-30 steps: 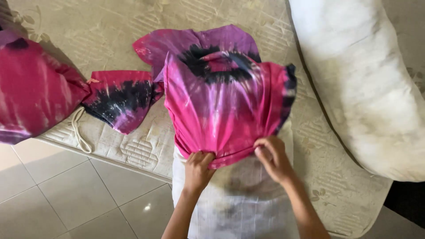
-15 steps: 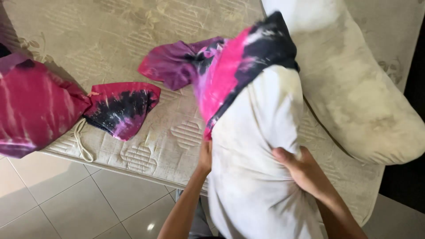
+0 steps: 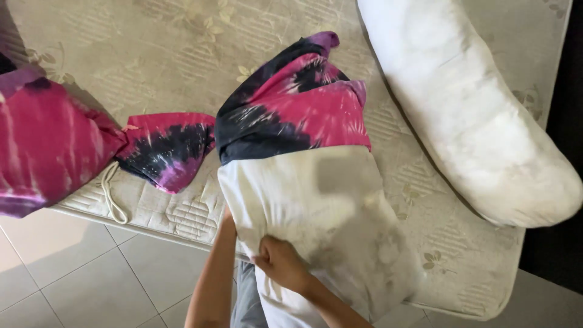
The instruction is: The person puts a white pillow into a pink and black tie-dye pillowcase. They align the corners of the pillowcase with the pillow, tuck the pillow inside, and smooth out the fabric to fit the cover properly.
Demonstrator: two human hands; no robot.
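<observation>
Over the mattress [image 3: 182, 36], right hand [image 3: 280, 265] grips a stained white pillow [image 3: 316, 212] — pink-black case [image 3: 291, 115] half on — left hand hidden.

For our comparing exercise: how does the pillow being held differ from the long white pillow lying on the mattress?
The held pillow wears a pink-and-black tie-dye cover over its far end; the long pillow is bare. The held pillow is gripped by the right hand; the long pillow lies untouched on the mattress. Both are white.

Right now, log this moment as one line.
right hand: gripping white pillow | left hand: hidden behind pillow | tie-dye pillowcase: covering pillow's top | mattress: underneath
</observation>
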